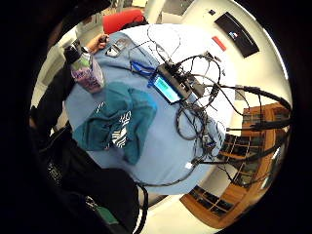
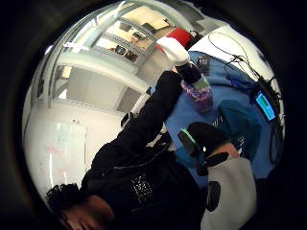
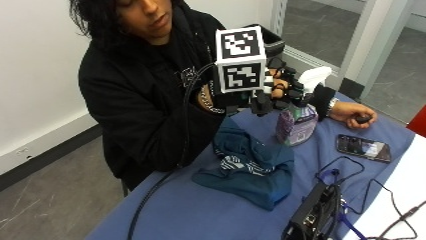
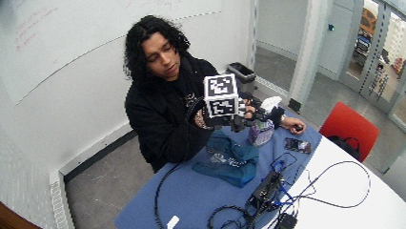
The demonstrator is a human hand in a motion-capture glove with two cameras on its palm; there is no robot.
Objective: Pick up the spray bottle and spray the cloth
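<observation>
Nearby: phone [image 3: 363, 148] beside spray bottle [image 3: 297, 121] | cloth [image 3: 249, 166] | cabled device [image 3: 313, 215]

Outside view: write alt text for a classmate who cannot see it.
A seated person's gloved right hand hovers beside the spray bottle, which stands on the blue table. A crumpled teal cloth lies in front of them, a phone beyond.

Teal cloth [image 3: 249, 167] with white pattern; spray bottle [image 3: 297, 122] seemingly purple-patterned, white trigger; blue tablecloth [image 3: 200, 215].
</observation>
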